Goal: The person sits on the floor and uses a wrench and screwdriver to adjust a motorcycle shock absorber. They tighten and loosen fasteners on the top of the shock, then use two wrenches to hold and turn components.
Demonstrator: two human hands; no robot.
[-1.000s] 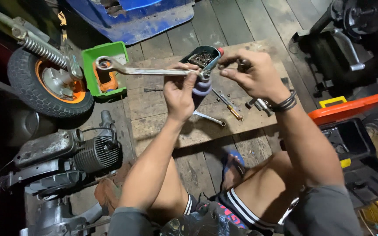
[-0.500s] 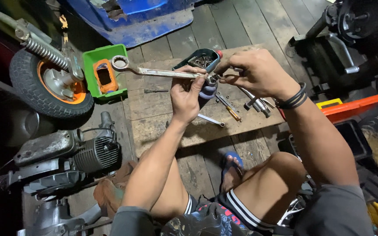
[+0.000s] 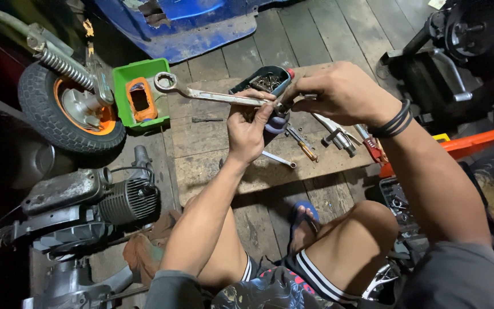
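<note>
My left hand [image 3: 248,127] grips a long silver ring wrench [image 3: 201,94] whose ring end points left, toward the green tray. The same hand also closes around a small dark purple part [image 3: 277,122]. My right hand [image 3: 338,91] pinches the wrench's other end and the part's top, just in front of a small dark tray of screws [image 3: 267,81]. Both hands hover above a wooden board [image 3: 212,154] on the plank floor.
A green tray [image 3: 122,77] with an orange piece stands at the board's left, beside a small wheel [image 3: 70,111] with an orange hub. Loose tools [image 3: 338,134] lie on the board. An engine [image 3: 92,203] sits lower left, another machine upper right, an orange toolbox [image 3: 470,143] at right.
The wrench has swung a little so its ring end sits further right and higher. Both hands stayed together on the part; the camera shifted slightly.
</note>
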